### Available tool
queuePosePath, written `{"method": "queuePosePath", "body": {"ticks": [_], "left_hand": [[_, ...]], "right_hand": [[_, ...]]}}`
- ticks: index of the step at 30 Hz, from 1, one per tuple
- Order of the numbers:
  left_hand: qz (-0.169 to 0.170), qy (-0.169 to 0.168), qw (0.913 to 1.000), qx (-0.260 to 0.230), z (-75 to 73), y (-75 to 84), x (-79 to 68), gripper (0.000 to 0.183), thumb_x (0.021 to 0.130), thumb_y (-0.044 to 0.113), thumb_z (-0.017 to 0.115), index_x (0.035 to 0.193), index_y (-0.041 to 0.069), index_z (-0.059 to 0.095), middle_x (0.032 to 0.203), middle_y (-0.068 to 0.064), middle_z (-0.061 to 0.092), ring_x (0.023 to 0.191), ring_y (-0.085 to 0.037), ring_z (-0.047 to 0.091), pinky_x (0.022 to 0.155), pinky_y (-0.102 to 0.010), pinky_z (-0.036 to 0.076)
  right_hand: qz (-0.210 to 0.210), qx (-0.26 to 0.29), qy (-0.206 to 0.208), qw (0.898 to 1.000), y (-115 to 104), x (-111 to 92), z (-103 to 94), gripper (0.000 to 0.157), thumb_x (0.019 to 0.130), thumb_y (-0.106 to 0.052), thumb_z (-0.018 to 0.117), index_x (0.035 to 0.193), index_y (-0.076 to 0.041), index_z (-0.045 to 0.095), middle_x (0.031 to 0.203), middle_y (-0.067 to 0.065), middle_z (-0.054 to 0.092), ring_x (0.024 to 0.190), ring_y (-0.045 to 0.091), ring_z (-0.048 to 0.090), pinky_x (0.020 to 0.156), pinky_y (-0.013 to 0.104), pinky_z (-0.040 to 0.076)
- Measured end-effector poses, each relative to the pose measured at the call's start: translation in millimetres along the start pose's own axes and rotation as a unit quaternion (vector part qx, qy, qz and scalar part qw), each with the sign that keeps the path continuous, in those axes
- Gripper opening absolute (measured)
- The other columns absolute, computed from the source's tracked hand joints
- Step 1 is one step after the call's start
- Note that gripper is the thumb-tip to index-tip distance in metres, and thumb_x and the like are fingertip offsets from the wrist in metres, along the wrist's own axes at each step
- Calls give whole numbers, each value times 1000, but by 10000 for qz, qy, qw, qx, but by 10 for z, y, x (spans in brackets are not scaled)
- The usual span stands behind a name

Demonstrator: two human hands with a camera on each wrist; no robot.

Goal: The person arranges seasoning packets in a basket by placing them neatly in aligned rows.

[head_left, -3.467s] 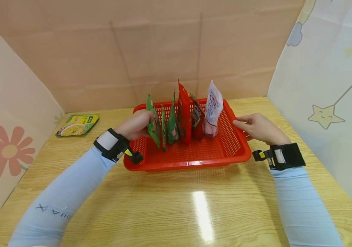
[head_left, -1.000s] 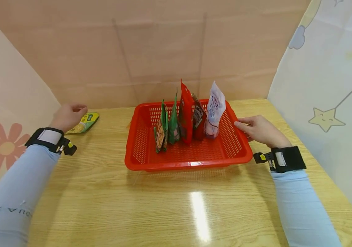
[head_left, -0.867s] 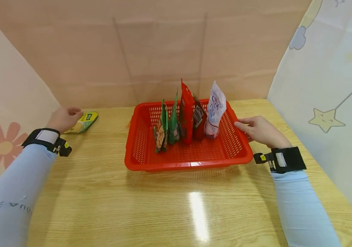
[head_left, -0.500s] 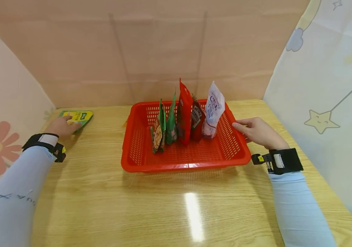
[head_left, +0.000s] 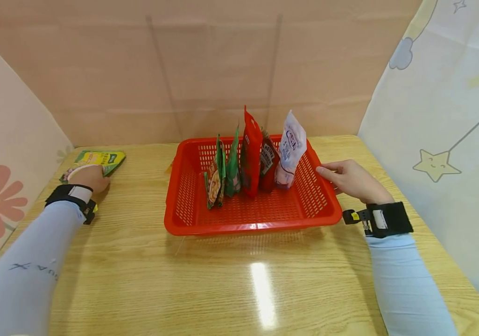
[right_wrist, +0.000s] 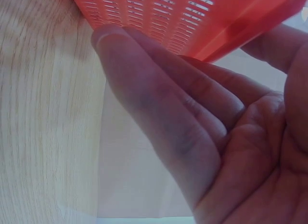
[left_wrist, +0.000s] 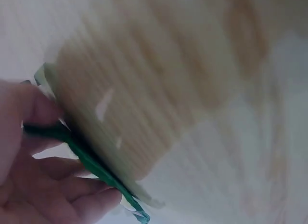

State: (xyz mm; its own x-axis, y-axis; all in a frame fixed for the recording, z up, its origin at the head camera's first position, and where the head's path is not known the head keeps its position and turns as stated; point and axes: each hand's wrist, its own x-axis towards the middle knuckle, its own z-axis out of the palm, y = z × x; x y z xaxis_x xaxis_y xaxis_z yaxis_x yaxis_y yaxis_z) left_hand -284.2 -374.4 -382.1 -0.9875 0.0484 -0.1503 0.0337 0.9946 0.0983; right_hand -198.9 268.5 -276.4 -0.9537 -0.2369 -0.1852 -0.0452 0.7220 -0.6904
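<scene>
At the far left of the table, my left hand (head_left: 91, 178) pinches the near edge of a green-and-yellow food packet (head_left: 102, 159). In the left wrist view the packet's green edge (left_wrist: 94, 165) runs between thumb and fingers. My right hand (head_left: 352, 178) holds the right rim of a red plastic basket (head_left: 248, 227), thumb at the rim. From the right wrist view, its fingers (right_wrist: 159, 94) lie along the outside of the basket's slotted wall (right_wrist: 159, 17).
Several packets stand in the basket: green ones (head_left: 233, 170) at left, a tall red one (head_left: 251, 156), a Heinz ketchup pouch (head_left: 268, 163) and a white pouch (head_left: 292, 144). Paper-covered walls (head_left: 214, 70) border the wooden table (head_left: 206, 284).
My left hand let go of a green packet in the basket, moved left to the packet on the table and took hold of its near edge. My right hand stays at the basket rim.
</scene>
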Motion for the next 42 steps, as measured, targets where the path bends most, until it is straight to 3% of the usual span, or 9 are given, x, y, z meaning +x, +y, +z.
{"method": "queuePosePath", "body": {"ticks": [3,7,13,18,23,26,32,36,42], "left_hand": [[-322,62,9994,-57,-29,50,-30,27,85,12,44,95,-10,57,93,-33,57,79,-44,55,62,-53,43],[-494,353,9974,-380,-54,77,-78,25,88,7,42,99,-12,55,98,-37,55,81,-49,55,61,-58,44],[-459,1149,9892,-792,-202,97,-107,22,90,8,40,92,-11,52,84,-32,56,66,-42,55,47,-49,43],[-532,1523,9760,-1465,-443,142,-191,32,93,13,36,84,-14,51,73,-28,53,55,-35,51,40,-41,38],[-438,1908,9603,-1989,-653,319,-343,40,97,24,33,74,-7,47,58,-18,48,45,-28,45,38,-36,33],[-328,2033,9513,-2295,-773,474,-434,46,98,28,32,83,-10,53,65,-23,54,46,-24,49,38,-33,37],[-60,2220,9156,-3352,-1015,861,-678,52,98,31,34,123,-11,49,105,-34,57,60,-11,63,45,-19,48],[89,2300,8847,-4054,-1110,1138,-852,48,97,29,36,127,-7,49,111,-31,57,65,0,62,52,-17,50],[402,2517,8506,-4599,-1173,1485,-1076,42,97,28,41,125,-1,54,109,-26,60,75,-7,65,60,-20,52]], "right_hand": [[14,21,-6,10000,-9,-9,-3,57,92,-42,51,130,0,49,103,17,64,83,29,66,67,39,54],[28,20,3,10000,-15,-19,-6,57,92,-42,51,130,0,49,102,17,65,83,29,66,67,39,54],[-7,26,47,10000,-31,-34,-10,56,92,-40,51,128,2,50,101,18,65,82,28,66,66,39,55],[3,7,39,10000,-47,-43,-13,55,92,-39,51,129,2,50,101,18,65,81,28,66,65,38,55],[-38,-32,1,10000,-66,-62,-26,54,92,-38,51,128,2,50,101,18,65,81,28,66,65,37,55],[-53,-32,-17,10000,-77,-71,-34,54,92,-38,51,128,2,50,101,18,65,81,28,66,65,36,55],[-55,-32,-31,10000,-77,-78,-36,54,93,-37,51,129,3,50,102,18,65,81,27,66,66,37,55],[-44,-43,-27,10000,-69,-80,-37,53,93,-36,52,129,3,49,102,19,64,80,27,66,66,37,55],[-100,-121,14,9999,-68,-88,-42,54,93,-36,52,129,4,49,105,21,63,80,27,66,68,40,54]]}}
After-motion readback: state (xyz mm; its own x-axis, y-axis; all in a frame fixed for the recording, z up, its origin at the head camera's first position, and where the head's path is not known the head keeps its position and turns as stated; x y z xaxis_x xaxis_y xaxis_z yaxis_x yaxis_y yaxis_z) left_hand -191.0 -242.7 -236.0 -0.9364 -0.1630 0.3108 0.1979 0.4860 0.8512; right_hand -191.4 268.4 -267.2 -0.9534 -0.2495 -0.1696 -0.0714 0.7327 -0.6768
